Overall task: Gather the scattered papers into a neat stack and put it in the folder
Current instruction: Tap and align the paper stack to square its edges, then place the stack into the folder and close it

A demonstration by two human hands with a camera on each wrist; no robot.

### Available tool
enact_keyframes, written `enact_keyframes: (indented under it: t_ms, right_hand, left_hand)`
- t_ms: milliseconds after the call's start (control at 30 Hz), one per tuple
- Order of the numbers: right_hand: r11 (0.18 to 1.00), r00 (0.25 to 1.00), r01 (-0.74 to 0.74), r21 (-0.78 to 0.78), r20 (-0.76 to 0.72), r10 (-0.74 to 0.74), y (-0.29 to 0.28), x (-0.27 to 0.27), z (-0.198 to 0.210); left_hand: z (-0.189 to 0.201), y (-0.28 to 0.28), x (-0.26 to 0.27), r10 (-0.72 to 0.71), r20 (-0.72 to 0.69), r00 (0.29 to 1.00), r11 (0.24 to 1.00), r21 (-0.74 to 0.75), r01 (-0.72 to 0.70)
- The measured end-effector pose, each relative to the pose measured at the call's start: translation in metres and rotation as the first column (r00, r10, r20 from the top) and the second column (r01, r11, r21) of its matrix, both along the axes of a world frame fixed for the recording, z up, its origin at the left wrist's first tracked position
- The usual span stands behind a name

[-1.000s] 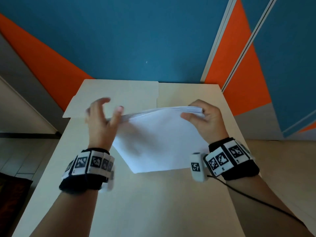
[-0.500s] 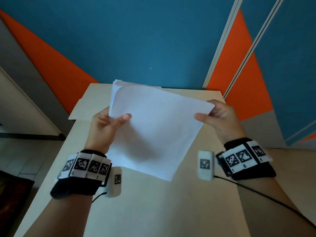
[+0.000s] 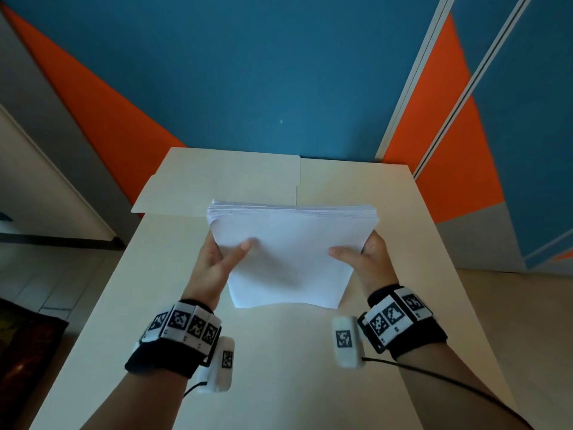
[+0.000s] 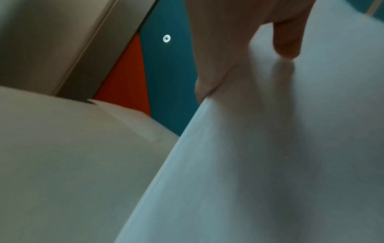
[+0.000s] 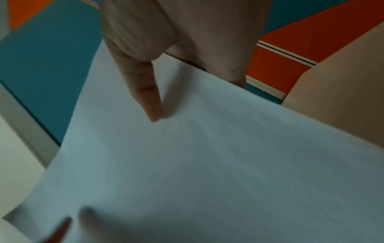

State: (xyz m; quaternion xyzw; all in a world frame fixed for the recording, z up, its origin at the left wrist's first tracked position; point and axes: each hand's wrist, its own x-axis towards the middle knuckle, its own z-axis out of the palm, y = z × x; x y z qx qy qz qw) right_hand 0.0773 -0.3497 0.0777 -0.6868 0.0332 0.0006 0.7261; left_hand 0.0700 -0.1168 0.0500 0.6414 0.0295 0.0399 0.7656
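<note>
One pale worktop [image 3: 279,352] carried one open beige folder [image 3: 223,181] at its far end. Above the worktop, nearer than the folder, one squared stack of white papers [image 3: 288,256] was held tilted, its far edge raised. The left hand [image 3: 214,262] gripped its left side, thumb on top; the right hand [image 3: 366,259] gripped its right side likewise, both forearms reaching forward.
</note>
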Motion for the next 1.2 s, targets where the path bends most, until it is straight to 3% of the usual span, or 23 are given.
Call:
enact_keyframes:
  t_ms: [100, 267, 400, 533, 633, 733, 900, 1000, 1100, 1200]
  right_hand:
    - [0.989, 0.992, 0.077, 0.130, 0.088, -0.088, 0.006, -0.003, 0.014]
    - [0.936, 0.923, 0.332, 0.117, 0.166, -0.348, 0.021, 0.007, 0.030]
    - [0.908, 0.885, 0.408, 0.094, 0.204, -0.418, 0.025, 0.014, 0.029]
    - [0.939, 0.908, 0.340, 0.049, 0.241, -0.341, 0.016, 0.016, 0.025]
    - [0.984, 0.959, 0.178, 0.003, 0.224, -0.174, 0.006, 0.010, 0.013]
    - [0.997, 0.998, 0.062, 0.051, -0.006, -0.062, 0.000, 0.007, -0.007]
    - [0.988, 0.957, -0.065, -0.138, -0.291, 0.023, -0.005, 0.008, -0.051]
    - [0.978, 0.944, -0.087, -0.191, -0.328, 0.020, -0.001, 0.014, -0.064]
    - [0.989, 0.972, -0.021, -0.148, -0.235, -0.014, 0.006, 0.027, -0.055]
    - [0.981, 0.976, -0.128, -0.143, -0.194, 0.100, 0.012, 0.039, -0.044]
  left_hand:
    - [0.030, -0.012, -0.003, 0.148, 0.089, 0.985, 0.989, -0.033, -0.146]
    - [0.058, -0.029, 0.010, 0.387, 0.087, 0.918, 0.921, 0.012, -0.390]
    - [0.054, -0.031, 0.020, 0.411, 0.059, 0.910, 0.911, 0.001, -0.411]
    - [0.046, -0.020, 0.020, 0.267, 0.159, 0.951, 0.962, 0.013, -0.273]
    - [0.031, -0.009, 0.021, 0.090, 0.219, 0.972, 0.993, 0.055, -0.104]
    - [0.004, -0.002, 0.023, 0.009, 0.130, 0.991, 0.991, 0.130, -0.026]
    - [-0.056, 0.005, 0.028, -0.071, -0.129, 0.989, 0.971, 0.218, 0.098]
    - [-0.074, 0.003, 0.031, -0.010, -0.206, 0.978, 0.960, 0.272, 0.067]
    - [-0.066, 0.003, 0.044, 0.079, -0.177, 0.981, 0.970, 0.242, -0.034]
    - [-0.051, 0.011, 0.065, 0.182, -0.167, 0.969, 0.971, 0.189, -0.150]
